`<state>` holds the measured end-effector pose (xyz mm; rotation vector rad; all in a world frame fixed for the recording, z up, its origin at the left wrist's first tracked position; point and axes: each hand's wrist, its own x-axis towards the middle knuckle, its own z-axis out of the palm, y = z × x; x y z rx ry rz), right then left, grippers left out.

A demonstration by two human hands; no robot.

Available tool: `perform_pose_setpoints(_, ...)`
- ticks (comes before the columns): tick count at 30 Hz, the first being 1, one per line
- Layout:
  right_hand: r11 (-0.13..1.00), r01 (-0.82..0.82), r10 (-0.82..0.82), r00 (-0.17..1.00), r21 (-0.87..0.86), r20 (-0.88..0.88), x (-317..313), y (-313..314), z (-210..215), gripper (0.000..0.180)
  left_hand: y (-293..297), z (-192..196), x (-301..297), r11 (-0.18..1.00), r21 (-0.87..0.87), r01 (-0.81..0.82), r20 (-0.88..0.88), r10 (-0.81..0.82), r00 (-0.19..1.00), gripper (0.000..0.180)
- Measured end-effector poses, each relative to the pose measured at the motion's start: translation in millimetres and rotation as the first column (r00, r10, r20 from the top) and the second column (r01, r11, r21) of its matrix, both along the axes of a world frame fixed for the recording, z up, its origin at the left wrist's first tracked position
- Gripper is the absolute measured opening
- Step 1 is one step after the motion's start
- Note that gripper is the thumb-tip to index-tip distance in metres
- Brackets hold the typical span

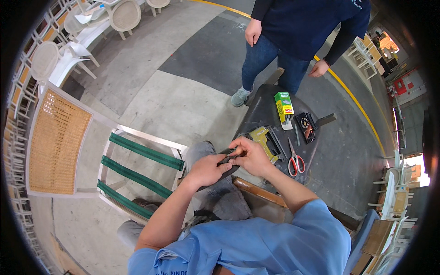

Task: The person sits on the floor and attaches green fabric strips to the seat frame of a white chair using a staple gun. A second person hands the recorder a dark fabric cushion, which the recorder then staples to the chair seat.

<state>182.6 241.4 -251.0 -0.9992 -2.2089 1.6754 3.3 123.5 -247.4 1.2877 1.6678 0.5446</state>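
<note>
My left hand [208,170] is closed round a dark, flat thing [225,161] held above my lap; its kind is hard to make out. My right hand [253,158] meets it there, thumb and fingers pinched together at its near end. A small tan piece shows between the fingertips, too covered to name. To the left stands a chair frame [124,127] with green webbing straps [133,170] stretched across its seat and a woven cane back [62,140]. Just beyond my right hand lies a yellow-and-black staple gun [266,141].
A dark work surface [256,114] carries a green-and-yellow box [284,107], red-handled scissors [296,162] and a small black case [306,128]. Across it stands another person [302,36] in dark clothes, hands lowered. White chairs [98,27] stand at far left and right.
</note>
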Motion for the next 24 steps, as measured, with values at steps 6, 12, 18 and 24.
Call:
perform_pose_setpoints(6, 0.939, 0.071, -0.143, 0.970, -0.337, -0.195, 13.3, 2.3, -9.8, 0.038, 2.7, 9.2, -0.8, 0.994, -0.076, -0.084, 0.061, 0.089, 0.994, 0.041)
perform_pose_setpoints(12, 0.899, 0.292, -0.381, 0.889, -0.327, -0.253, 13.4, -28.5, -36.4, 0.022, 3.4, 14.8, 5.2, 0.980, -0.113, -0.166, 0.003, 0.168, 0.986, 0.045)
perform_pose_setpoints(18, 0.884, 0.460, -0.417, 0.856, 0.081, -0.307, 0.0, -50.8, -38.3, 0.015, 5.1, 21.2, 9.5, 0.975, -0.123, -0.184, -0.048, 0.179, 0.983, 0.052)
perform_pose_setpoints(24, 0.746, 0.331, -0.157, 0.931, 0.579, -0.330, -5.8, -50.4, -18.2, 0.019, 0.8, 12.8, 5.7, 0.963, -0.113, -0.246, 0.022, 0.250, 0.968, 0.054)
